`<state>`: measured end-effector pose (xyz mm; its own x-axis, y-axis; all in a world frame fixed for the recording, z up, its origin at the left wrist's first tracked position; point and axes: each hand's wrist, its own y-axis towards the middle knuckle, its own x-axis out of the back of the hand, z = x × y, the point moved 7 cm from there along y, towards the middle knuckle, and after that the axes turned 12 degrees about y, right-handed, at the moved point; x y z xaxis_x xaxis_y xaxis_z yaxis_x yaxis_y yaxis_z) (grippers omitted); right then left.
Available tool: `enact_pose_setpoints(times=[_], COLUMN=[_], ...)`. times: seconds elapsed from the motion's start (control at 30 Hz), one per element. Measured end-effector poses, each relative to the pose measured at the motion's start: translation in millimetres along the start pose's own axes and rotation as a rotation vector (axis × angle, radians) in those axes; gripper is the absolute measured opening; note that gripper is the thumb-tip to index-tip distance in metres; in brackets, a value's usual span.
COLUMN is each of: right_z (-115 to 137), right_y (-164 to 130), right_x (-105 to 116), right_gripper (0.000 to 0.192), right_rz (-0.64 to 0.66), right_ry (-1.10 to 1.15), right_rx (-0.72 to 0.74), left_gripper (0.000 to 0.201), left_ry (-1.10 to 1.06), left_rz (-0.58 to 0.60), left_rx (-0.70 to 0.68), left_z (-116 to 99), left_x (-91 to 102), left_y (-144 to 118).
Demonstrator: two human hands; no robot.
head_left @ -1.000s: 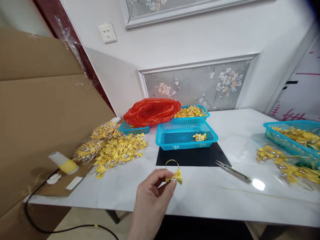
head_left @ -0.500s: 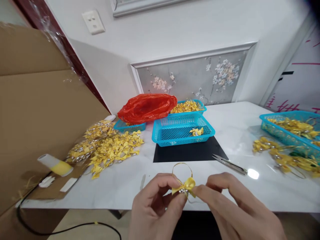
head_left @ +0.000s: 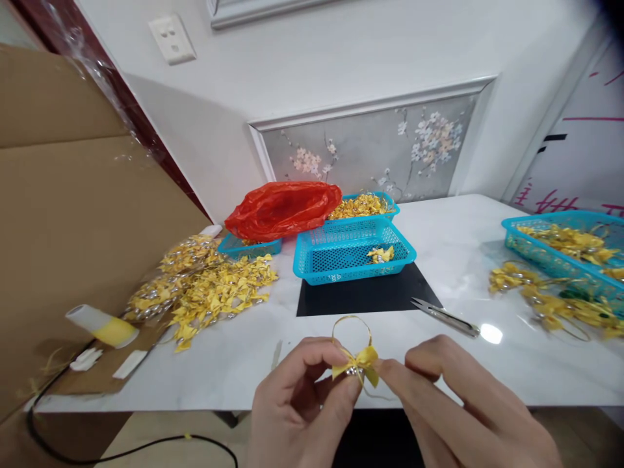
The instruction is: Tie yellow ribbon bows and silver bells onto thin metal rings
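Note:
Over the table's front edge, my left hand (head_left: 309, 396) pinches a small yellow ribbon bow (head_left: 365, 357) between thumb and fingers. Silver beads (head_left: 355, 371) sit at the bow's middle, and a thin gold cord loop (head_left: 351, 318) stands up above it. My right hand (head_left: 463, 396) is closed, its fingertips against the bow's right side; its thumb is mostly hidden. Beyond the hands, a blue basket (head_left: 312, 272) holds a few similar bows (head_left: 381, 254), resting partly on a black mat (head_left: 355, 300). Metal thread snips (head_left: 446, 317) lie to the right of the mat.
Heaps of yellow bows (head_left: 224, 286) lie on the left, near a cone-shaped spool (head_left: 103, 326) and a large cardboard box (head_left: 92, 214). A red plastic bag (head_left: 283, 211) covers part of the back baskets. Another blue basket (head_left: 565, 253) and loose bows (head_left: 546, 302) are at right.
The view has shifted slightly, so the surroundings sit a little further left. Both hands stay on the bow; its right loop looks slightly turned under my right fingertips.

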<state>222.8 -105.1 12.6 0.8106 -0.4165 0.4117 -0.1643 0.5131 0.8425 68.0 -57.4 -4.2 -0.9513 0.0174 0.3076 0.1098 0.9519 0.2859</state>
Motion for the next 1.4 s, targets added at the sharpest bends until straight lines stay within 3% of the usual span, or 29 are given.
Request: enact_pose_setpoints(times=[0.33,0.5,0.77,0.97,1.13,1.4], right_z=[0,0,0,-5,-8,-9], right_y=[3,2,3,3,0,-1], right_x=[0,0,-1,-3,-2,-2], right_gripper=[0.019,0.018,0.017,0.026,0.027,0.028], right_rz=[0.054,0.032,0.007,0.106,0.117,0.114], right_ry=[0.005,-0.003,-0.01,0.009,0.025,0.028], right_rx=[0.015,0.05,0.015,-0.018,-0.026,-0.023], left_gripper=[0.025,0.034,0.036,0.034,0.034,0.039], left_ry=[0.041,0.118,0.454,0.489,0.494,0.52], left_rz=[-0.006,-0.085,-0.215,-0.116,-0.071,-0.125], left_rx=[-0.044,-0.185,-0.442,-0.51,-0.535,-0.565], left_z=[-3,-11,-18,-18,-17,-13], left_x=[-1.2,-1.2,-0.8,-3.8,-5.4,0.1], left_y=[-1,-4,-12,-9,-8,-15])
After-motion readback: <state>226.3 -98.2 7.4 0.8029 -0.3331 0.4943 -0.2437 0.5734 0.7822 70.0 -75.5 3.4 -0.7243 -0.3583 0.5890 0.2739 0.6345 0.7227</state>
